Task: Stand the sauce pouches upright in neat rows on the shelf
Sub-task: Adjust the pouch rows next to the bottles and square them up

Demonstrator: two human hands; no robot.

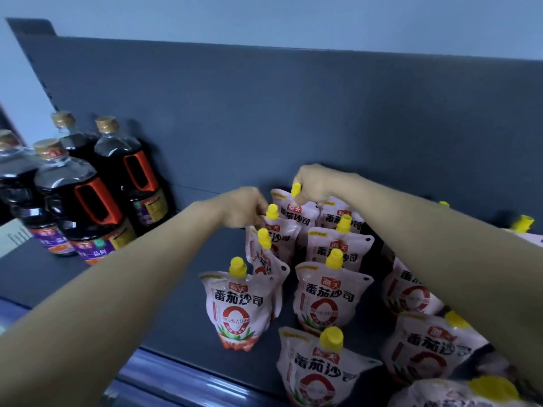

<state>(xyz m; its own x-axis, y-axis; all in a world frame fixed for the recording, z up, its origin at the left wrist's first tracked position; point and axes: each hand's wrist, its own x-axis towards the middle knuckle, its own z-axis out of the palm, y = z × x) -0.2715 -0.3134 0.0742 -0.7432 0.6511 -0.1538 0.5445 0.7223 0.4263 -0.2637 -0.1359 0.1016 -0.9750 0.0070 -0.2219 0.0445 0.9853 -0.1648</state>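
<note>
Right now, head view, the only one given. The R hand (316, 183) is at the rear of the shelf (176, 274), fingers clenched round the top of the back pouch (296, 214), just beside its yellow cap (296, 190). That pouch stands upright, long axis vertical, cap up, directly under the R fingers.

The L hand (245, 207) is just left of the back pouch and a bit nearer the person. Its fingers curl onto the top edge of the second pouch (280, 235), by the look a pinch, though blur softens it. The second pouch stands front-left of the back pouch and seems to lean a little.

Key relation: both pouches hang below the fingers, so any straightening would go by the tops w/ the bases on the shelf. The R hand is nearer the back pouch and the L nearer the second; the arms don't cross.

Other pouches (332, 295) stand in front of the back pouch in approx. three columns. Those to its right are partly hidden by the R forearm, and a couple there look tipped. Dark bottles (88, 201) stand well left of the back pouch.

Likely step: squaring the rear of the rows. The task seems well along but not finished.
</note>
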